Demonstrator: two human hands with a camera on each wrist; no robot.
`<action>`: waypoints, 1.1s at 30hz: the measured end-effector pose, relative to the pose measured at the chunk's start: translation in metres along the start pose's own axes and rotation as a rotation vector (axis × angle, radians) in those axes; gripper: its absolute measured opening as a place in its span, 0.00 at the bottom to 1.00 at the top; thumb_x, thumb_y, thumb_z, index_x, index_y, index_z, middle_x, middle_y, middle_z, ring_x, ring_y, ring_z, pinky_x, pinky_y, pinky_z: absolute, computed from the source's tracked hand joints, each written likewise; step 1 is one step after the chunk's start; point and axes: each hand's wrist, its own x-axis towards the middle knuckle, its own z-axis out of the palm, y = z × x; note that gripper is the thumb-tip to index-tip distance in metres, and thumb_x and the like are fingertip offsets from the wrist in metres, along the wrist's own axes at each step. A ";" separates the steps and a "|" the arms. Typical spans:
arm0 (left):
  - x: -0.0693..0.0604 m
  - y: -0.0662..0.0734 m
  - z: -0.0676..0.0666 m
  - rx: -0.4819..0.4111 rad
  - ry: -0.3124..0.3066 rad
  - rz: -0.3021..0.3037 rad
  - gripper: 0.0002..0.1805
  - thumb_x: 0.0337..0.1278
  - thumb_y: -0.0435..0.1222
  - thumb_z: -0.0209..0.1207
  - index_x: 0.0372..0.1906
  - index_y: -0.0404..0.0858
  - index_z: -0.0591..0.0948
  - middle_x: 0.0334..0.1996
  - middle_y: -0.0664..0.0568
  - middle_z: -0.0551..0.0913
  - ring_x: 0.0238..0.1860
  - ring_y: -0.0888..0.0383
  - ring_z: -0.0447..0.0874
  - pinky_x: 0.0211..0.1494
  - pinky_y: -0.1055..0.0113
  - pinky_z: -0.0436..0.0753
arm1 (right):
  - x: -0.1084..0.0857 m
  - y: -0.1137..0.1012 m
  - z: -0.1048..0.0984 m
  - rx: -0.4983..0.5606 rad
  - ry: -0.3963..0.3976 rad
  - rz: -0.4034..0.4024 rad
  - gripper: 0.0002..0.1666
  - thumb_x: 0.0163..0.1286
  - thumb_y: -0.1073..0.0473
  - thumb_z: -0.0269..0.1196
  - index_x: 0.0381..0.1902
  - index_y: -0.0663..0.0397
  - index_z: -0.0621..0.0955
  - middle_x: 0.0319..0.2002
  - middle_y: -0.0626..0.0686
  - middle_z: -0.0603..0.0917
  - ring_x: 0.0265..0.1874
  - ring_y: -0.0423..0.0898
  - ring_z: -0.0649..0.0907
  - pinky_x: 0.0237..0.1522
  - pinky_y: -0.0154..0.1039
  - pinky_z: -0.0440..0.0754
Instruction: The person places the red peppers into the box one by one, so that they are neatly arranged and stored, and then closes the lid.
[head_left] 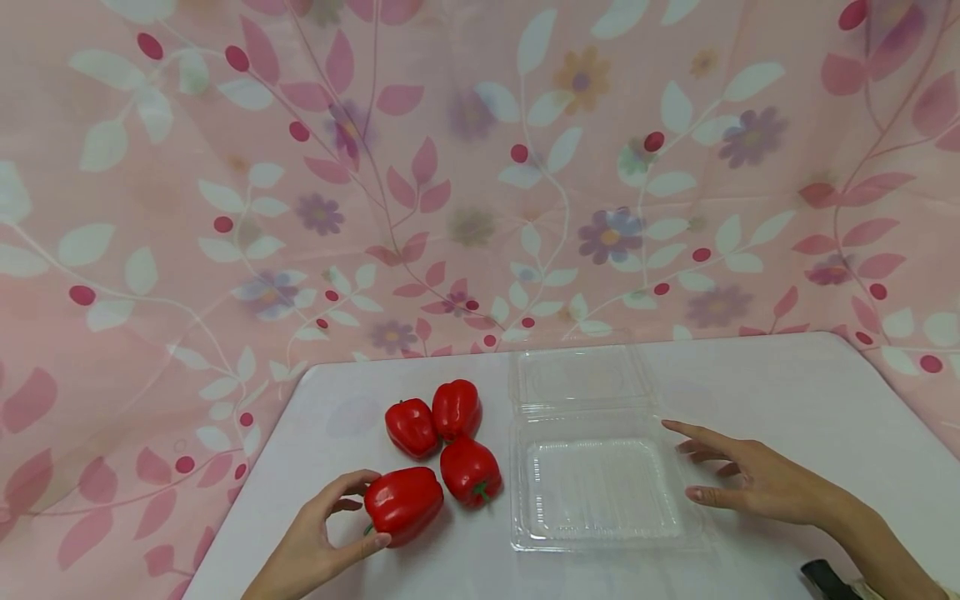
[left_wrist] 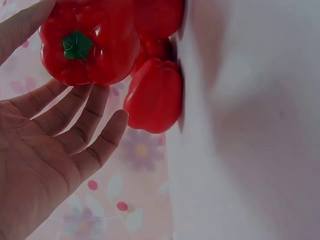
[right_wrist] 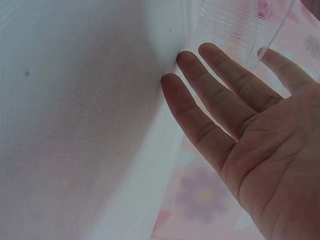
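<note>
My left hand (head_left: 318,533) is clamped lightly on a red pepper (head_left: 406,505), the thumb set against its near side and the fingers against its far side. That pepper lies on its side at the front left of the group, its green stem (left_wrist: 77,45) facing the palm in the left wrist view; I cannot tell whether its underside touches the table (head_left: 765,392). Just beyond it I see three more: a left pepper (head_left: 412,427), a back pepper (head_left: 457,409) and a front pepper (head_left: 471,472), bunched close together, the front one with its stem turned toward me. To the right of them sits a clear plastic box (head_left: 600,487), its lid (head_left: 581,375) folded back flat toward the far edge of the table. My right hand (head_left: 750,479) holds nothing, its thumb and fingers apart beside the right edge of the box; the index finger comes very near the rim, and I cannot tell if it touches. In the right wrist view the palm shows with the fingers spread. A black object (head_left: 823,577) shows by the right wrist, low in my head view. Behind the table hangs a pink flowered cloth (head_left: 465,183).
</note>
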 end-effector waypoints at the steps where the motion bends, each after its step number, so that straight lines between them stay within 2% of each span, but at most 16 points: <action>1: 0.000 0.002 0.000 -0.001 0.003 0.007 0.39 0.37 0.49 0.78 0.60 0.47 0.75 0.50 0.59 0.80 0.50 0.55 0.78 0.53 0.54 0.82 | 0.000 0.000 0.000 -0.001 -0.003 0.004 0.45 0.67 0.46 0.67 0.76 0.38 0.60 0.61 0.51 0.78 0.54 0.47 0.80 0.45 0.40 0.83; 12: 0.001 0.022 0.000 -0.028 0.013 0.099 0.38 0.35 0.48 0.79 0.58 0.53 0.76 0.51 0.63 0.80 0.47 0.56 0.80 0.51 0.54 0.83 | 0.001 -0.001 0.000 -0.003 -0.003 0.013 0.45 0.67 0.46 0.66 0.76 0.39 0.60 0.62 0.53 0.77 0.55 0.49 0.80 0.44 0.40 0.83; 16: 0.004 0.027 0.002 -0.044 -0.006 0.156 0.37 0.37 0.46 0.78 0.58 0.50 0.76 0.51 0.63 0.80 0.48 0.57 0.80 0.50 0.54 0.83 | 0.001 -0.001 0.000 -0.003 -0.004 0.011 0.45 0.67 0.46 0.66 0.76 0.39 0.60 0.62 0.53 0.77 0.55 0.49 0.80 0.45 0.40 0.83; 20: 0.009 0.030 0.006 -0.049 -0.027 0.227 0.37 0.38 0.46 0.78 0.59 0.51 0.76 0.52 0.63 0.80 0.48 0.58 0.81 0.50 0.57 0.83 | 0.001 -0.001 0.000 0.001 -0.008 0.016 0.45 0.67 0.46 0.66 0.76 0.39 0.60 0.63 0.53 0.76 0.56 0.50 0.80 0.45 0.40 0.83; 25: 0.015 0.035 0.010 -0.060 -0.063 0.339 0.36 0.42 0.45 0.77 0.60 0.51 0.76 0.53 0.62 0.80 0.49 0.58 0.80 0.49 0.60 0.83 | 0.000 -0.001 0.000 0.006 -0.012 0.023 0.45 0.67 0.46 0.66 0.76 0.37 0.59 0.63 0.53 0.77 0.56 0.50 0.80 0.45 0.40 0.83; 33: 0.022 0.049 0.021 -0.074 -0.094 0.409 0.36 0.43 0.46 0.76 0.61 0.51 0.75 0.53 0.62 0.80 0.49 0.58 0.80 0.49 0.60 0.83 | 0.001 -0.001 0.000 0.005 -0.012 0.029 0.44 0.66 0.46 0.66 0.76 0.36 0.60 0.62 0.53 0.77 0.56 0.49 0.80 0.45 0.40 0.83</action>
